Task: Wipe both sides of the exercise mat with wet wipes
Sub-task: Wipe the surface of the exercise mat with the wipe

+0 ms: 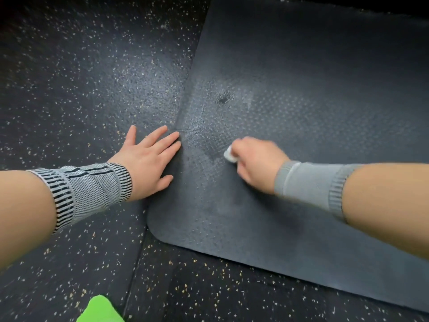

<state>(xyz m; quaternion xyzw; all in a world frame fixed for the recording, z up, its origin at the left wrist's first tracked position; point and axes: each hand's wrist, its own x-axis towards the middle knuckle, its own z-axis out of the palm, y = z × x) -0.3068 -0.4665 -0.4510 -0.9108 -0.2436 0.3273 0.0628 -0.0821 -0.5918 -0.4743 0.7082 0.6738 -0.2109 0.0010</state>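
- Exercise mat (301, 89): dark grey, lying flat on a black rubber floor (81, 66) with pale speckles. A rounded corner of the mat is showing below the left thumb.
- Left hand (148, 159): fingers straight and slightly spread, grasping nothing. The palm is lying across the mat's left edge; the fingertips (175, 135) and thumb are resting on the mat surface, the little-finger side is sitting over the floor.
- Left wrist is wearing a knitted wrist support (90, 187), grey with black-and-white ribbed bands.
- Right hand (257, 163): fingers curled under, gripping a white wet wipe (229, 155). Only a small bunched part of the wipe is showing, just ahead of the knuckles; the rest is hidden under the hand.
- The wipe is touching the mat surface, to the right of the left fingertips and apart from them. The right hand is slightly blurred.
- Right wrist is wearing a plain grey wrist sleeve (308, 184).
- Mat surface between the two sets of fingers is showing a lighter, dotted sheen; a faint crease is running rightward from the left fingertips.
- A small dark spot (223, 98) is sitting on the mat beyond both sets of fingertips, well apart from the wipe.
- A seam in the floor is running downward from near the mat's rounded corner.
- A bright green object (99, 310) is showing at the bottom edge, nearer than the left wrist; cannot tell what it is.
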